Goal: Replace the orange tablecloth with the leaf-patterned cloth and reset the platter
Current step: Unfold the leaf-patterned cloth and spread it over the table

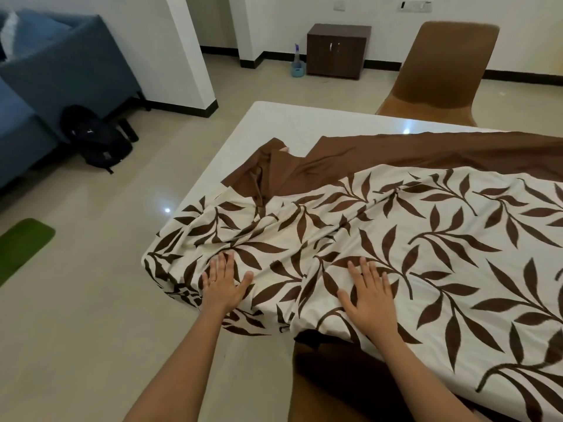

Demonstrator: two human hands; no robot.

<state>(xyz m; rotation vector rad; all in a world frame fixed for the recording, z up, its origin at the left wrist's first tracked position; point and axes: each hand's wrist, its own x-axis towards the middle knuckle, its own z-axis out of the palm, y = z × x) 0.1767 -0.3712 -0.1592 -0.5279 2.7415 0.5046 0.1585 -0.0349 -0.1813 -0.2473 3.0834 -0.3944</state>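
The white tabletop [283, 123] shows bare at its far left corner. The leaf-patterned cloth [426, 233] covers the rest, rumpled, with its plain brown border bunched toward that corner and its near edge hanging over the side. A brown chair [441, 71] stands beyond. The left hand [224, 283] and right hand [367, 289] lie flat on the cloth near its edge — each grip spread, pinching nothing

The cream leaf-patterned cloth [396, 239] with brown border lies rumpled over the white table [289, 123], far corner bunched.
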